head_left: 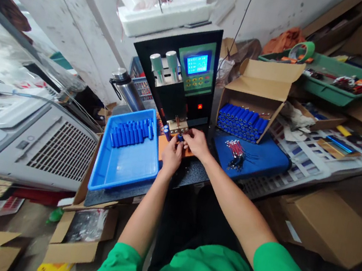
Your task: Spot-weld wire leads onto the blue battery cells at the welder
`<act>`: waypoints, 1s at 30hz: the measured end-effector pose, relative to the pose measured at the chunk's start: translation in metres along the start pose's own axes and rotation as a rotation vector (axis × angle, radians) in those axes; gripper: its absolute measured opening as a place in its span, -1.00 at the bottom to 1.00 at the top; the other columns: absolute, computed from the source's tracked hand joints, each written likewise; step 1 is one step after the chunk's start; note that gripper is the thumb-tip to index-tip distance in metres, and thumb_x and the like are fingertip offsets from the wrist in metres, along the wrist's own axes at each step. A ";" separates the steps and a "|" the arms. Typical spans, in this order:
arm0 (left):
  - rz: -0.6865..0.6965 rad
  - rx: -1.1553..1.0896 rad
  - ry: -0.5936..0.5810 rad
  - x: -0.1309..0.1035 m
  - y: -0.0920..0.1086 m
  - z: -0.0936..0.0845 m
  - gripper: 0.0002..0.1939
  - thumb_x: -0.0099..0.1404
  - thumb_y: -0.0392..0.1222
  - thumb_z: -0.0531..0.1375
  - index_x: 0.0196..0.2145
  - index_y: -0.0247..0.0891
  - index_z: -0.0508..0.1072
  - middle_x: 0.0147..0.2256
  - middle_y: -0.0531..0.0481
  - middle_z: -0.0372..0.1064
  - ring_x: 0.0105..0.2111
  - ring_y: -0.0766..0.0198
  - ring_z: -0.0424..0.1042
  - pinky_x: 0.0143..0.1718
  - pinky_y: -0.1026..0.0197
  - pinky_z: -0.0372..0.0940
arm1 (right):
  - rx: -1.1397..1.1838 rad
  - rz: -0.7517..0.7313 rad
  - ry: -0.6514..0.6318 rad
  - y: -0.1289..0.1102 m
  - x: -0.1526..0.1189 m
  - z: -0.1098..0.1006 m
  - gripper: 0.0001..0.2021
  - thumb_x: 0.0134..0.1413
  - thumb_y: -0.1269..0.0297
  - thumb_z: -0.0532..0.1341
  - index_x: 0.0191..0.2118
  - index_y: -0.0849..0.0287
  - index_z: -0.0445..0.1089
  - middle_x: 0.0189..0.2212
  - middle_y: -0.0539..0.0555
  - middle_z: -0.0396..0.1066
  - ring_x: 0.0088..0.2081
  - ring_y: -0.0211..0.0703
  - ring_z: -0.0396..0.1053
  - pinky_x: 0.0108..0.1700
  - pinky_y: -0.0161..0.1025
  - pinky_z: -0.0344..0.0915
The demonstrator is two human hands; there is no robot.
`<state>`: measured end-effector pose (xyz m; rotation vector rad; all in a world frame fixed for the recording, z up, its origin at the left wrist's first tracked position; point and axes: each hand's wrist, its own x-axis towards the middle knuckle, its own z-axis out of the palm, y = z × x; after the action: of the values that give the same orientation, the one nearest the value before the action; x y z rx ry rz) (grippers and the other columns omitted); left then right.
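Observation:
At the electrodes of a black spot welder [159, 96] with a lit blue screen, my two hands meet. My left hand [172, 155] is closed around a blue battery cell [180, 138], mostly hidden by the fingers. From the right, my right hand [196, 142] pinches at the same cell; what lies in its fingertips is too small to make out. Left of the hands, a blue tray [126, 170] bears a row of blue cells [132, 132]. Red and black wire leads [235, 152] lie bunched on a blue pad [264, 159] to the right.
A cardboard box [263, 87] packed with blue cells stands right of the welder. Behind the tray is a metal flask [128, 89]. A green tray [345, 94] with wires and tape sits at the far right. Open cartons [72, 254] are on the floor at left.

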<state>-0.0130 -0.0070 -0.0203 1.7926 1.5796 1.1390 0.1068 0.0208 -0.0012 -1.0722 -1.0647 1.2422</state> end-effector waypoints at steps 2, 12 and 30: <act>-0.002 0.013 0.004 0.000 0.000 0.000 -0.68 0.42 -0.19 0.11 0.08 -0.21 0.46 -0.29 -0.04 0.53 -0.29 0.20 0.51 -0.17 0.20 0.37 | -0.009 -0.002 -0.003 0.000 -0.001 -0.001 -0.83 0.08 0.24 0.29 -0.43 0.16 0.33 -0.59 -0.07 0.38 -0.57 -0.27 0.36 -0.53 -0.38 0.31; -0.014 0.049 0.007 0.000 -0.005 0.002 -0.63 0.42 -0.18 0.10 0.14 -0.18 0.44 -0.24 -0.07 0.55 -0.29 0.18 0.52 -0.21 0.18 0.37 | -0.040 -0.006 0.000 -0.006 -0.005 0.001 -0.87 0.10 0.30 0.26 -0.43 0.15 0.33 -0.59 -0.05 0.39 -0.60 -0.28 0.32 -0.56 -0.37 0.29; -0.022 0.045 0.003 0.000 -0.001 0.001 -0.66 0.43 -0.14 0.10 0.11 -0.20 0.45 -0.29 -0.05 0.52 -0.30 0.20 0.50 -0.16 0.19 0.35 | -0.123 -0.031 -0.008 0.000 -0.006 -0.005 -0.80 0.11 0.14 0.26 -0.39 0.17 0.39 -0.53 -0.02 0.44 -0.53 -0.24 0.37 -0.48 -0.33 0.32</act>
<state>-0.0125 -0.0068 -0.0213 1.7986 1.6344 1.1047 0.1115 0.0148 -0.0027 -1.1407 -1.1718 1.1697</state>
